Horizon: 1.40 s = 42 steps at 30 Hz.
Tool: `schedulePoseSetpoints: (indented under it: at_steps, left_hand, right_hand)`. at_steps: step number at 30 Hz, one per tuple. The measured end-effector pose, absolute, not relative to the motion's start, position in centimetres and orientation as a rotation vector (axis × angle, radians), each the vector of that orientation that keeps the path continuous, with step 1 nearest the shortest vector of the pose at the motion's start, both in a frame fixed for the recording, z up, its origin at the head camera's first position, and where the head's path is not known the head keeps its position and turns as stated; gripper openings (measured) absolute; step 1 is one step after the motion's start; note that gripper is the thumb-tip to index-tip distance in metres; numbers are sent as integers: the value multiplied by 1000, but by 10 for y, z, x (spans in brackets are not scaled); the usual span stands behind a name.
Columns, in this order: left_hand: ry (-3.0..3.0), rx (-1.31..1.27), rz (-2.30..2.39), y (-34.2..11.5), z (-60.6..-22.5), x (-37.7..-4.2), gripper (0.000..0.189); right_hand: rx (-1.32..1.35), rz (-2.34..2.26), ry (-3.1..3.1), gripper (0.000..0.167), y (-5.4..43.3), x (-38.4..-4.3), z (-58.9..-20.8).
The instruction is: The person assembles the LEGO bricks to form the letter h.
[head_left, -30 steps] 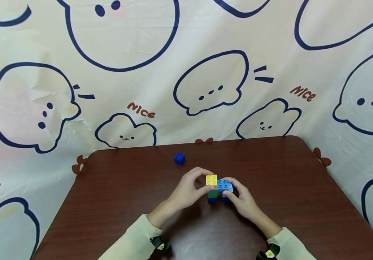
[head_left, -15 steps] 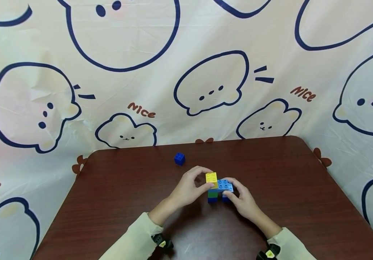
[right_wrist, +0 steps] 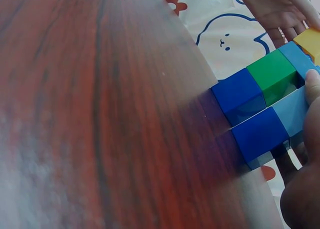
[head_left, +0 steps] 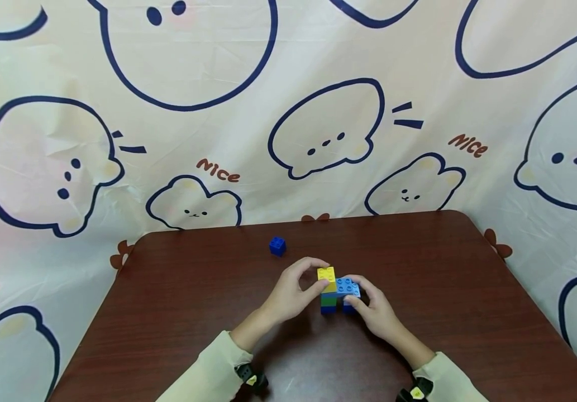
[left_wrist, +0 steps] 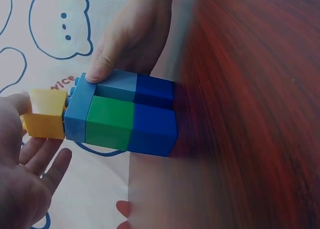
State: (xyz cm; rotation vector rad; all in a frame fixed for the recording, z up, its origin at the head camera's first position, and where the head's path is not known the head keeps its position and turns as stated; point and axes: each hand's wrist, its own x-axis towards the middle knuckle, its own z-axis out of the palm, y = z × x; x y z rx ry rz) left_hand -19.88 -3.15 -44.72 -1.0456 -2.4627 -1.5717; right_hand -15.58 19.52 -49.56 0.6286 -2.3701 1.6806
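My left hand [head_left: 288, 290] pinches a yellow toy brick [head_left: 325, 273] between thumb and fingers. The brick sits over the left end of a long light blue brick [head_left: 347, 287]. In the left wrist view, some light blue studs show at the seam beneath the yellow brick; whether it is fully seated I cannot tell. Two columns carry the long brick: a green brick [left_wrist: 110, 122] on a dark blue brick [left_wrist: 154, 130], and a light blue brick [right_wrist: 292, 111] on another dark blue brick [right_wrist: 260, 134]. My right hand [head_left: 378, 312] grips the long brick's right end.
A loose dark blue brick [head_left: 277, 246] lies near the far edge of the brown wooden table [head_left: 192, 312], left of the build. A patterned cloth [head_left: 248, 139] hangs behind and around the table.
The yellow brick and my left fingers have risen slightly, and the left thumb has shifted higher on it. My right hand and the lower bricks stay put.
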Motion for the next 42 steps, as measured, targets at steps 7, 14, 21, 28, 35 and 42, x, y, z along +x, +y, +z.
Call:
schedulePoseSetpoints:
  at_steps: [7,14,21,28,35,42]
  left_hand:
    - [-2469,-1029,-1679,-31,-444,-200,26]
    - [-2487,-1023,-1758,-30,-443,-201,24]
    - [-2469,-1068,-1781,-26,-444,-204,23]
    - [-2483,-1056,-1757,-24,-441,-201,25]
    - [-2409,-995,-1853,-20,-445,-196,24]
    - [-2328,-984,-1896,-19,-457,-197,21]
  right_hand:
    - [619,1669,-2373,33,194,-156,-494]
    - [626,1666,-2377,33,194,-154,-493]
    - [621,1641,-2390,33,194,-156,-495]
    - [608,1611,-2382,37,200,-168,-524]
    - [619,1632,-2355,38,202,-169,-529]
    - [593,1634,-2358,36,202,-168,-529]
